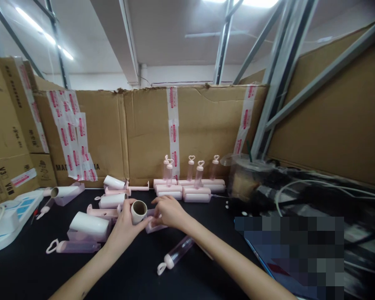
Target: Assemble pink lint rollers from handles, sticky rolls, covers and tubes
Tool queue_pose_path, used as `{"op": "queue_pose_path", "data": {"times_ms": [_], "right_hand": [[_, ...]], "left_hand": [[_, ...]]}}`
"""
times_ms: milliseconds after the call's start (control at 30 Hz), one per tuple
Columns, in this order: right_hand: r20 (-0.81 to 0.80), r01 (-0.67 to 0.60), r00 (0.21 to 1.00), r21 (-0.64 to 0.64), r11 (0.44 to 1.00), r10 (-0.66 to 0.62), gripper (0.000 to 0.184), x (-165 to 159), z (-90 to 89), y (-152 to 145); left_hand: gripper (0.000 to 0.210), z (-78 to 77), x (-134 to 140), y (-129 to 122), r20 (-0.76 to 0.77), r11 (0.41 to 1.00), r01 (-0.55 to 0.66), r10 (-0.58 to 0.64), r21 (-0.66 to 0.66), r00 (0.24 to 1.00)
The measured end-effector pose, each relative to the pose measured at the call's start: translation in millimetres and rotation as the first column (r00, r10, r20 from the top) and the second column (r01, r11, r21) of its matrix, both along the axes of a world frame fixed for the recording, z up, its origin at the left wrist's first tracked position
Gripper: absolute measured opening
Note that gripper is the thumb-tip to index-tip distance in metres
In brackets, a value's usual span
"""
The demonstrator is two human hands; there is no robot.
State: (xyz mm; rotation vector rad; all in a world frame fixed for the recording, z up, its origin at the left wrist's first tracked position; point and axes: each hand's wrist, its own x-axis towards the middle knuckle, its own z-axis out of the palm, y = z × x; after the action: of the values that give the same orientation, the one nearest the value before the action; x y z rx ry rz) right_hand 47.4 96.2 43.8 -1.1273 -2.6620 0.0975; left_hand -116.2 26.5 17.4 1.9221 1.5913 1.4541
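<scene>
In the head view, the left hand (126,223) is closed around a white cylindrical roll with a brown cardboard core (138,217), whose open end is turned to my camera. Just right of this grip, the right hand (171,213) has bent fingers at a translucent pink plastic tray (156,226); whether they pinch it or only touch it, I cannot tell. The left thumb reaches near the tray also.

To work well here, I think I would hold the roll by its sides with light pressure, so the surface takes no dent, and steady the tray by its walls, which look thin.

Below the right hand lies a clear pink tube with a ring handle (176,253), which the right forearm could push by accident. Left of the left hand, a bigger-looking white roll on a pink tray (89,225) crowds the side. Beyond both hands stand pale pink rollers with upright handles (196,195); I would not reach forward carelessly. Farther right is a lidded clear plastic cup (245,179), which could spill if bumped.
</scene>
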Motion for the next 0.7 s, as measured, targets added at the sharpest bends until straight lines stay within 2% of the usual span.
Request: {"op": "queue_pose_path", "data": {"times_ms": [100,200,300,400,567,633,700], "right_hand": [[-0.138,0.064,0.988,-0.087,0.994,-0.076,0.012,8.2,2.1,9.2],[-0.281,0.056,0.953,-0.191,0.980,-0.110,0.015,16.0,10.9,15.5],[-0.436,-0.044,0.896,-0.276,0.960,-0.085,0.027,20.3,26.3,15.4],[-0.525,-0.185,0.850,-0.379,0.907,-0.046,0.038,17.3,35.1,8.0],[-0.558,-0.285,0.828,-0.515,0.809,-0.064,0.042,2.2,20.8,-4.9],[-0.570,-0.293,0.818,-0.526,0.798,-0.076,0.041,-3.0,12.2,-6.6],[-0.573,-0.290,0.816,-0.521,0.803,-0.077,0.039,-6.9,5.9,-7.4]], "left_hand": [[0.032,-1.3,-0.5,1.5,-0.019,0.999,0.033,-0.033,-0.038,0.999],[0.029,-2.8,-0.7,2.5,-0.047,0.996,0.067,-0.070,-0.062,0.996],[0.028,-2.0,-0.2,1.8,-0.075,0.996,0.038,-0.044,-0.085,0.996],[0.027,1.9,1.2,-1.5,-0.118,0.992,-0.004,-0.011,-0.125,0.993],[0.032,7.5,2.9,-6.9,-0.041,0.988,0.063,-0.069,-0.139,0.997],[0.038,7.0,2.5,-6.3,0.010,0.983,0.113,-0.112,-0.142,0.994],[0.034,5.1,1.7,-4.2,0.075,0.978,0.157,-0.148,-0.138,0.986]]}}
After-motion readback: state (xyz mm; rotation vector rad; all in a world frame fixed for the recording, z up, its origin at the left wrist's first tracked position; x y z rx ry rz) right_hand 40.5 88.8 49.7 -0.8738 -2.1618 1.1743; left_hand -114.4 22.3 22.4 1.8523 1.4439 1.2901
